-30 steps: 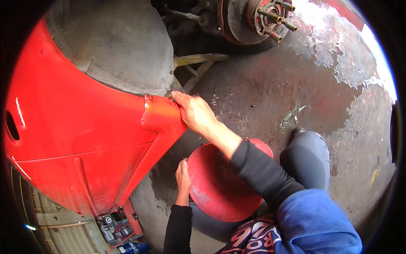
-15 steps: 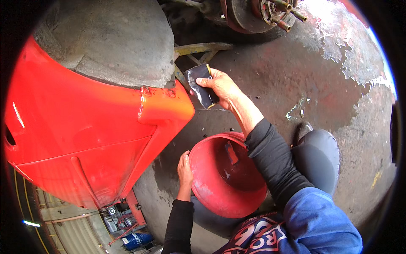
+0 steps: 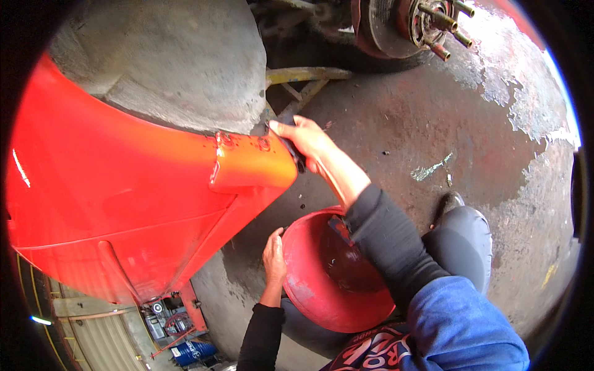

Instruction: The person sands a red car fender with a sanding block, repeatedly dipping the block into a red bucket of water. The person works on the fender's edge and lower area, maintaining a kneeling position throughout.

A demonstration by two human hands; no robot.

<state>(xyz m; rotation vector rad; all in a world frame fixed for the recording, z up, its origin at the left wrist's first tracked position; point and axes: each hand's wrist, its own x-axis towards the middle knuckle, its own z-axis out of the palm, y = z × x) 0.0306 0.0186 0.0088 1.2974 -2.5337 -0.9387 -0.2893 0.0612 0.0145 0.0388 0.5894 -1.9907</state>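
In the head view, the right hand (image 3: 309, 141) pinches a dark sheet (image 3: 299, 162), mostly hidden by the fingers, at the outer corner of a glossy red car panel (image 3: 142, 185). The left hand (image 3: 275, 256) lies against the outer left side of a red bucket (image 3: 298, 281), fingers together; I cannot tell whether it grips. The bucket sits between the person's legs, below the panel's corner, its mouth facing up toward the camera. Beyond the right hand are a yellowish stand (image 3: 306, 75) and a wheel hub (image 3: 427, 25) with protruding studs.
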